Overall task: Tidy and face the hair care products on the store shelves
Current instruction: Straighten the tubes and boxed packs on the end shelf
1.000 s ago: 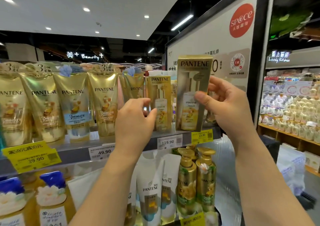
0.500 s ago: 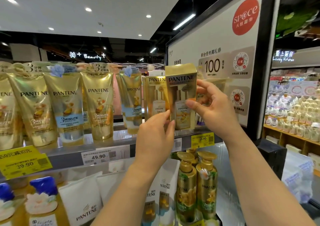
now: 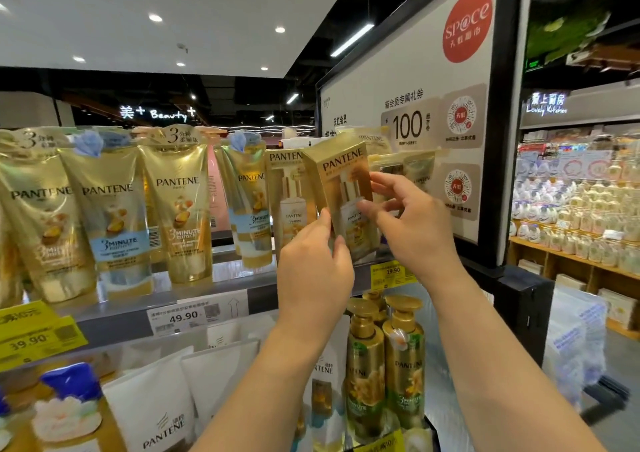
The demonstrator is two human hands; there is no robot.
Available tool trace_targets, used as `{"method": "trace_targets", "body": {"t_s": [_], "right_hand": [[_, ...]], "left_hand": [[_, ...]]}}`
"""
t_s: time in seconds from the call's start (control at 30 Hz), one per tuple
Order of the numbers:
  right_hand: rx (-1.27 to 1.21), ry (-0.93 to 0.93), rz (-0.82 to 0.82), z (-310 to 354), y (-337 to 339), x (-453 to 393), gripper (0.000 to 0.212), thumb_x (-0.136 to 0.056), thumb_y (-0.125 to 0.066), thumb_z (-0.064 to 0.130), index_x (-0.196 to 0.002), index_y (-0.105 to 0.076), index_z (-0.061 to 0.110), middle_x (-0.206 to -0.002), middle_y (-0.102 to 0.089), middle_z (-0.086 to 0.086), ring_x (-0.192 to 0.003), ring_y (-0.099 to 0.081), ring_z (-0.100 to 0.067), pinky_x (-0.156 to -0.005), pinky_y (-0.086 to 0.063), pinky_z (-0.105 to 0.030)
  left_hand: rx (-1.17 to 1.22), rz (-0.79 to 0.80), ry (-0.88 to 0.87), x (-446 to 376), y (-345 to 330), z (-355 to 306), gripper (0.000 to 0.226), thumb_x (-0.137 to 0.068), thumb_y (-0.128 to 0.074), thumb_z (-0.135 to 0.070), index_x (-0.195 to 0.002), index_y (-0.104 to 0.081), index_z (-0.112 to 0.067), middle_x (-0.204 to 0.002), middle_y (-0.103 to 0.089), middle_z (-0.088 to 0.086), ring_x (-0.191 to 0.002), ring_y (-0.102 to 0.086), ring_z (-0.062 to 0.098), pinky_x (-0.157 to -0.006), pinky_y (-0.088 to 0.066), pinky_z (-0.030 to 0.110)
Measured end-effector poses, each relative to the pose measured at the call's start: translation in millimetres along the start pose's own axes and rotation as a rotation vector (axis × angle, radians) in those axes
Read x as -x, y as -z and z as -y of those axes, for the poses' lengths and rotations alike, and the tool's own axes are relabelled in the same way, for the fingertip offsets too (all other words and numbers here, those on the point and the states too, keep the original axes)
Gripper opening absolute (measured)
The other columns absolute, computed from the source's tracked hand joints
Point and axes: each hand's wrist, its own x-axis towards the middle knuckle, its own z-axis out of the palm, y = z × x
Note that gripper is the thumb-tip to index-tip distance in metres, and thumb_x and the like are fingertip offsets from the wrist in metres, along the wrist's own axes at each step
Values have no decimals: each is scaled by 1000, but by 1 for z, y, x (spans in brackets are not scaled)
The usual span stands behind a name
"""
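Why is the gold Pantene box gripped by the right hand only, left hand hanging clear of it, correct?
Not correct. The head view shows both hands on the box: the left hand touches its lower left edge while the right hand holds its right side.

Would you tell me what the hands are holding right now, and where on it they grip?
A gold Pantene box: the right hand pinches its right edge around mid-height, and the left hand grips its lower left edge.

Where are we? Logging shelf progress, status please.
Both hands, left hand and right hand, gripping gold box, tilted, at top shelf. Second box close beside its left.
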Motion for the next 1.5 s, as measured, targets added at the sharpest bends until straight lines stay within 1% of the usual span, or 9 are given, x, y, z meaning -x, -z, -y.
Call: {"method": "trace_targets", "body": {"t_s": [0.13, 0.27, 0.67, 0.8, 0.87, 0.93, 1.07, 1.2, 1.5], "right_hand": [[88, 15, -101, 3, -5, 1, 47, -89, -72, 38, -133, -61, 26, -112, -73, 10, -80, -65, -4, -77, -58, -32], [174, 25, -122, 0, -10, 1, 48, -91, -72, 35, -135, -59, 23, -106, -73, 6, -79, -58, -3, -63, -42, -15], [348, -2, -82, -1, -28, 11, 57, -94, -65, 40, -147, -44, 38, -105, -68, 9, -82, -64, -11, -58, -47, -27], [349, -25, -71, -2, -34, 21, 42, -95, -63, 41, -136, -59, 36, -100, -66, 6, -85, -63, -15, -62, -51, -32], [316, -49, -68, -5, -37, 26, 36, -94, -64, 41, -130, -65, 35, -94, -64, 5, -82, -63, -19, -62, -51, -35], [283, -71, -56, -7, -42, 33, 34, -94, -65, 40, -128, -67, 34, -88, -62, 6, -80, -62, -20, -63, -53, -39], [247, -96, -26, -8, -51, 43, 38, -95, -64, 40, -133, -63, 37, -83, -56, 9, -78, -57, -14, -61, -51, -36], [235, -95, -28, -5, -55, 45, 41, -95, -63, 41, -136, -59, 39, -82, -51, 12, -76, -53, -8, -57, -42, -30], [139, -123, -36, -2, -54, 48, 44, -94, -66, 38, -138, -58, 36, -82, -56, 11, -77, -56, -8, -62, -46, -28]], "left_hand": [[-45, 14, -19, -5, -2, -7, 52, -94, -59, -12, -144, -46, -5, -124, -68, 11, -110, -63, 27, -96, -52, 42], [-78, 53, -31, -10, -6, -6, 54, -96, -56, -16, -148, -41, -8, -142, -56, 8, -132, -50, 25, -111, -40, 38], [-17, 154, -31, 0, -7, 1, 63, -98, -57, -21, -153, -29, -12, -157, -36, 2, -145, -29, 11, -114, -21, 16], [-39, 30, -71, 3, 7, 10, 51, -94, -61, -17, -143, -48, -9, -138, -57, 6, -129, -51, 14, -110, -40, 24], [-105, -124, -44, 2, 18, 20, 43, -92, -61, -13, -134, -57, -6, -128, -61, 8, -120, -55, 16, -103, -37, 9], [-224, -183, 51, -3, 31, 25, 45, -91, -60, -15, -135, -55, -7, -130, -58, 8, -121, -54, 20, -97, -36, 12], [-397, 31, 309, -16, 47, 24, 55, -94, -50, -26, -147, -38, -18, -136, -56, 6, -118, -56, 28, -83, -45, 38], [-379, 140, 360, -22, 50, 24, 47, -93, -50, -31, -138, -38, -25, -110, -67, 4, -86, -54, 25, -71, -41, 35], [-307, 134, 302, -21, 56, 25, 45, -92, -53, -29, -136, -44, -26, -111, -69, -7, -89, -58, 19, -71, -45, 32]]}}
